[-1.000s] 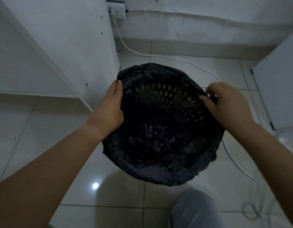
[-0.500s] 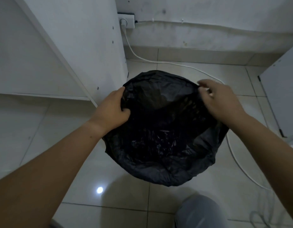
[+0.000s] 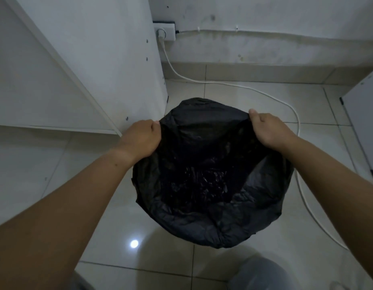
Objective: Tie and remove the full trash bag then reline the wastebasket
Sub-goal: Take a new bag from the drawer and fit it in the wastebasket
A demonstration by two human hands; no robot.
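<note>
A black trash bag [image 3: 210, 222] covers the round wastebasket on the tiled floor, so the basket itself is hidden under the plastic. Crumpled dark contents show deep inside the bag. My left hand [image 3: 140, 138] grips the bag's upper left edge with curled fingers. At the upper right edge my right hand [image 3: 269, 128] grips the plastic too, thumb on top. Between the two hands the far edge of the bag is pulled up and stretched taut. The near edge still folds down over the rim.
A white cabinet panel [image 3: 93, 65] stands close on the left of the basket. A white cable [image 3: 265, 94] runs from the wall socket [image 3: 164, 33] across the floor and round the basket's right side. Another white panel [image 3: 363, 122] stands at right. My knee [image 3: 259, 275] is below.
Both hands have closed on the far edge of the bag and lifted it off the rim. The basket's perforated wall, visible a second ago, is now covered by plastic.
</note>
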